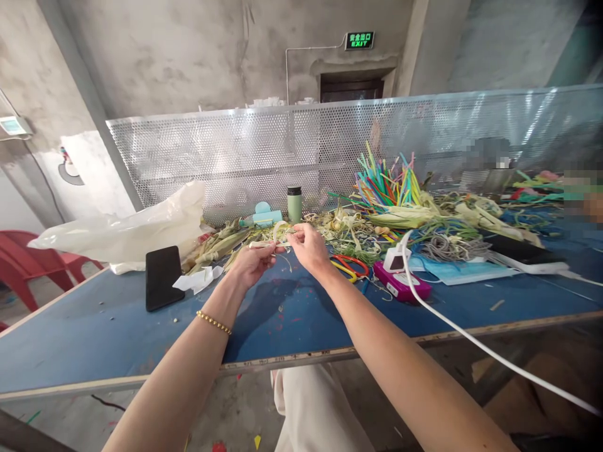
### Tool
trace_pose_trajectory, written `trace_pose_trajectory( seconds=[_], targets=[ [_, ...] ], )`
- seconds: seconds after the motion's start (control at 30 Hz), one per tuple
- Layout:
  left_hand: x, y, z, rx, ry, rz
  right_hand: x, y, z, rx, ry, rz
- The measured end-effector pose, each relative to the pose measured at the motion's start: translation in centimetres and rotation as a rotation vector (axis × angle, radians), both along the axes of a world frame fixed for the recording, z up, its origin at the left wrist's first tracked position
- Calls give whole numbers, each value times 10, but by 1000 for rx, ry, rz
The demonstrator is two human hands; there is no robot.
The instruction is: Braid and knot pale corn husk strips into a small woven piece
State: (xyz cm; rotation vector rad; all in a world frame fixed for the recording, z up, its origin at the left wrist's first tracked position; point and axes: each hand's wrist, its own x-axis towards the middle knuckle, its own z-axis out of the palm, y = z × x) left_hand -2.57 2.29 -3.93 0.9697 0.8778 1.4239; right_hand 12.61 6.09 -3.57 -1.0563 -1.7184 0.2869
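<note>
My left hand (254, 262) is closed in a pinch, with a gold bead bracelet at its wrist. Between its fingers is a pale strip of corn husk (279, 230), curling up in front of the husk heap. My right hand (308, 248) meets it fingertip to fingertip, thumb and finger pressed on the same strip. Exactly where each fingertip grips is too small to make out. Behind the hands lie loose husk shreds (348, 223) and long dried husks (219, 246). Scissors with red and yellow handles (352, 266) rest right of my right hand.
A phone (162, 277), crumpled white paper (198, 280) and a plastic bag (127, 235) occupy the left side. Rightward are a purple power strip (401, 282) with a white cable, colourful pipe cleaners (386, 182) and cord (452, 242). A green bottle (294, 204) stands behind.
</note>
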Motion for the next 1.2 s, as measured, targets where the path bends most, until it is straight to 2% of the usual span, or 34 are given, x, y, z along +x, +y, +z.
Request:
trace_pose_trajectory(
  seconds=[0.1,0.17,0.37,0.57,0.87,1.2],
  targets=[
    [0,1,-1,28,-24,-6,0,-3,1,-194,41,222],
    [0,1,-3,51,-13,-10,0,-5,0,-229,33,324],
    [1,3,-5,63,41,11,1,-4,1,-147,-6,219],
    [3,2,-5,135,94,49,-1,-9,0,-244,81,272],
    [7,-2,0,136,134,62,-1,-8,0,-180,-2,155],
    [6,-2,-1,126,103,35,-2,-6,-3,-321,187,280]
  ],
)
